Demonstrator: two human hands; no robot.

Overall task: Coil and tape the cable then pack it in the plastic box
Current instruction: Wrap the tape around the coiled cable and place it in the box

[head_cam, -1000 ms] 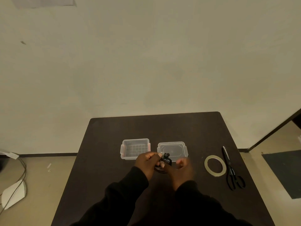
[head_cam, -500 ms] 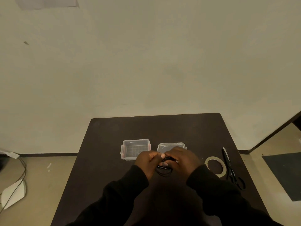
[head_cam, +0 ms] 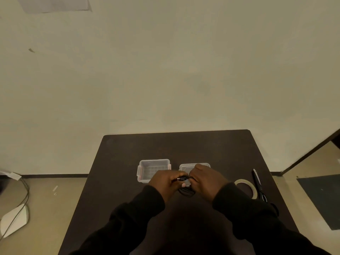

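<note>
**Coiling step: keep the loops pinched until tape is applied**

Nearest the camera, two dark sleeves lead to the hands, which meet over the table. The left hand is closed, pinching the black cable close to its connector. The right hand is curled onto the same cable from the other side; its fingertips are hidden, so the exact grip cannot be told. Small loops hang just below the hands, close above the tabletop; whether they touch it cannot be told.

Procedure, as judged from this state:
1. Keep the loops equal in size and small enough for the box.
2. Hold the crossing point with one hand only, freeing the other for tape.
3. Do not release the pinch; a springy cable will likely unwind.

Inventory, near to far:
- Cable: one, in hand, not yet taped.
- Tape roll: one, right of the hands, partly behind the right sleeve.
- Scissors: one pair, just beyond the roll.
- Plastic box: one, open and empty, beyond the left hand.
- Lid: one, beside the box, partly covered by the right hand.
</note>
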